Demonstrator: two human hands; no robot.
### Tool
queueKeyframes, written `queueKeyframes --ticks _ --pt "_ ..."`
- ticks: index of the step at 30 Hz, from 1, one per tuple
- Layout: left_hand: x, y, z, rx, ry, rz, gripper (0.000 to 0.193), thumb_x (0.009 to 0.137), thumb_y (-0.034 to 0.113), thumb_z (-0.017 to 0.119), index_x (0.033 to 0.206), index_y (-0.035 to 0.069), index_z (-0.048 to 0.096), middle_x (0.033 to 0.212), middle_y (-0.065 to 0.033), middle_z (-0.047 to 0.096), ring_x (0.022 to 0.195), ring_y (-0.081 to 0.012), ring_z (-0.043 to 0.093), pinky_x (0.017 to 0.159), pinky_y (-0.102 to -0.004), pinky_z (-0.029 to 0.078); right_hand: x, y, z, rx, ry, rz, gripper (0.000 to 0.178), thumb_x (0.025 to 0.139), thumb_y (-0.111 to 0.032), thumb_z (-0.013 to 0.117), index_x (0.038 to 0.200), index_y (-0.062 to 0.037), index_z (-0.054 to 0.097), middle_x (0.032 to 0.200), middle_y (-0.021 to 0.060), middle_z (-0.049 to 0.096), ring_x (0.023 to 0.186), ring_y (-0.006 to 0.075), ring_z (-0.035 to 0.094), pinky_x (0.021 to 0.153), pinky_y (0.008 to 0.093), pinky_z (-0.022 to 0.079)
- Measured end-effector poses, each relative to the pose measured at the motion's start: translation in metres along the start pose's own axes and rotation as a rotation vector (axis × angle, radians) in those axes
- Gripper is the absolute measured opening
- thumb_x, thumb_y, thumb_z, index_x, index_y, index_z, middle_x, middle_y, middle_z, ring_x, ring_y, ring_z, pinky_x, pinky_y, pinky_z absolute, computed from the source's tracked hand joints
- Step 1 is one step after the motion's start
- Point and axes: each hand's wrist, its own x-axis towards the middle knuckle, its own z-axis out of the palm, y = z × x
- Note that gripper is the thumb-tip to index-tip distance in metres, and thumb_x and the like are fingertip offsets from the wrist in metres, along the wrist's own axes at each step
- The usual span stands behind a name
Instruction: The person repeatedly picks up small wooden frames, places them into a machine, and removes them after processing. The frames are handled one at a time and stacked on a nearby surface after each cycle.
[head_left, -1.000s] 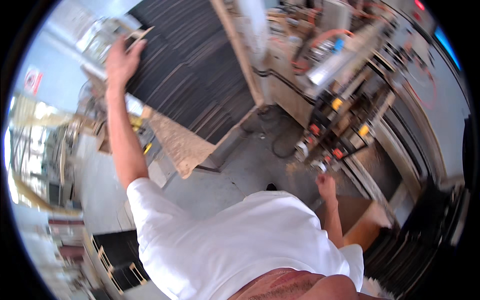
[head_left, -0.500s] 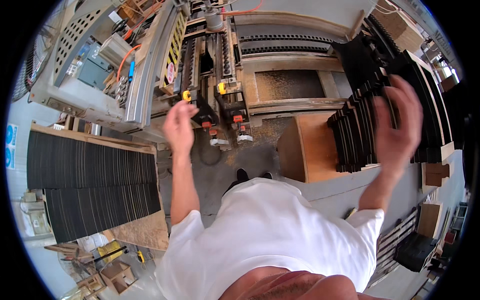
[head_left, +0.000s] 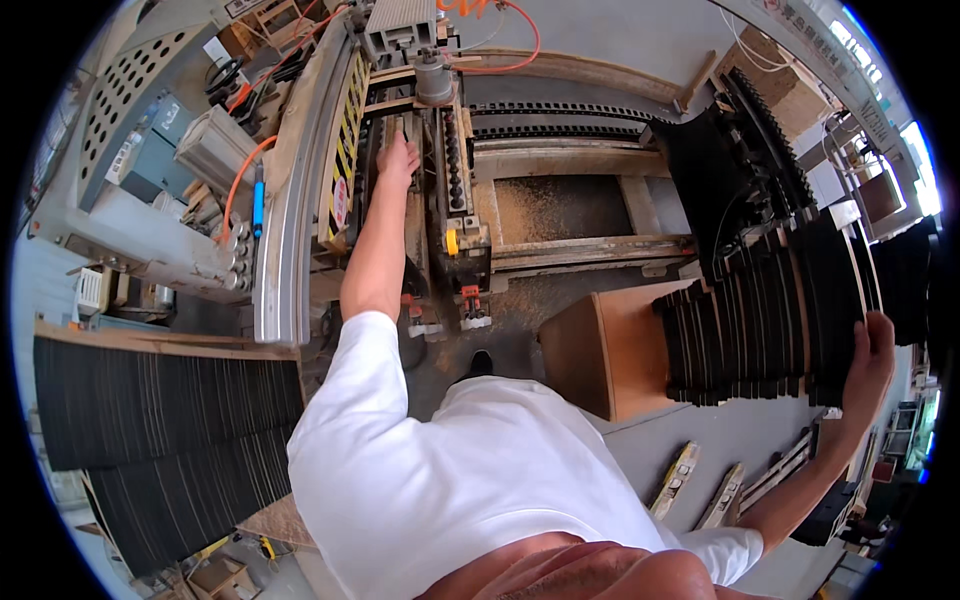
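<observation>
My left hand reaches far into the machine, over its narrow rails. Its fingers look curled; whatever is in them is too small to make out. At the far right, my right hand grips the edge of a black panel at the outer end of a row. This panel stands upright, with pale edges showing beside it. Between it and the machine, several more black panels stand packed together beside a brown wooden box.
Two long stacks of black boards lie at my left. The metal beam with a striped warning strip runs along the machine's left side. A yellow knob and red clamps sit on the near rail ends. Pallet pieces lie on the floor.
My left hand has moved forward, deeper over the rails. My right hand has gone outward and nearer, from above the black panels to the edge of the end one. The whole view has shifted.
</observation>
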Motion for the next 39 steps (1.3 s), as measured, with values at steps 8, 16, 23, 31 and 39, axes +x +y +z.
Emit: queueKeyframes --ticks 8,16,23,31,39 --pt "0.129 0.03 0.01 -0.17 0.148 -0.026 0.067 0.089 0.049 0.059 0.116 -0.011 0.046 0.109 -0.0215 0.054 0.106 -0.0349 0.056 0.091 -0.0459 0.052 -0.032 -0.165 0.037 0.039 0.022 -0.237 0.016 0.085 0.003 0.063 0.1 -0.0002 0.062 0.103 0.0122 0.066 0.096 0.023 0.062 0.084 0.0341 0.05" --pt "0.158 0.002 0.01 -0.456 0.094 0.084 0.052 0.091 0.016 0.061 0.128 -0.007 0.033 0.11 -0.0194 0.055 0.09 -0.0331 0.062 0.073 -0.0429 0.061 -0.03 -0.245 0.154 0.213 -0.223 -0.555 0.02 0.071 0.001 0.071 0.089 -0.0037 0.064 0.097 0.01 0.067 0.091 0.0293 0.062 0.081 0.0375 0.049" --pt "0.001 -0.039 -0.014 -0.508 0.096 0.045 0.038 0.089 0.015 0.062 0.119 -0.003 0.046 0.113 -0.017 0.056 0.096 -0.0313 0.062 0.08 -0.0424 0.058 -0.023 -0.303 0.315 0.475 -0.404 -0.751 0.014 0.075 -0.006 0.069 0.087 -0.0068 0.063 0.089 0.0055 0.067 0.085 0.0266 0.061 0.076 0.0369 0.048" --pt "-0.098 -0.071 -0.07 -0.659 -0.291 0.062 0.021 0.087 0.002 0.053 0.108 0.005 0.054 0.105 -0.0087 0.061 0.098 -0.024 0.061 0.093 -0.0436 0.048 -0.042 -0.407 0.448 0.71 -0.451 -1.035 0.014 0.076 -0.011 0.069 0.088 -0.0091 0.063 0.085 0.0077 0.066 0.086 0.0306 0.06 0.078 0.0412 0.046" --pt "-0.099 -0.075 -0.064 -0.833 -0.32 0.092 0.02 0.093 0.011 0.054 0.112 0.005 0.054 0.111 -0.0096 0.059 0.107 -0.0236 0.055 0.098 -0.0443 0.043 -0.043 -0.423 0.491 0.669 -0.599 -1.108 0.023 0.071 -0.01 0.071 0.089 -0.0071 0.057 0.082 0.0103 0.065 0.084 0.0315 0.06 0.076 0.043 0.046"
